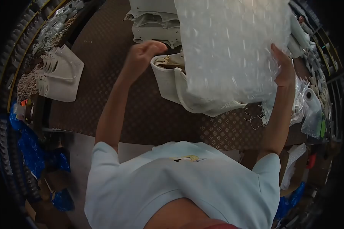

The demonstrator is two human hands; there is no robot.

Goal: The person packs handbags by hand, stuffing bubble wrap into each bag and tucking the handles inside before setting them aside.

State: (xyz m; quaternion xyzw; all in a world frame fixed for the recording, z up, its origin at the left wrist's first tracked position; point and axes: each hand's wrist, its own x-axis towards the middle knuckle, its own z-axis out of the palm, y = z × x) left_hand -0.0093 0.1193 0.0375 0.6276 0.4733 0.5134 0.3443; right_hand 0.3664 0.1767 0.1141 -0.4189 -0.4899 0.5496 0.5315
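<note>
A large translucent sheet of bubble wrap [233, 49] hangs over the right part of a white handbag [166, 82], hiding much of it. My right hand [283, 66] grips the sheet's right edge, the thumb in front and the other fingers mostly hidden. My left hand [143, 55] is closed, fingers pressed together, just above the bag's left rim. Whether anything is in it does not show. Inside the bag's opening something tan and gold-coloured is partly visible.
Several white bags [156, 24] are stacked behind. Another white bag [65, 72] lies at the left of the patterned brown table [103, 103]. On the right are clear plastic packaging [298, 99] and a roll [311, 97]. Blue plastic [30, 145] hangs at lower left.
</note>
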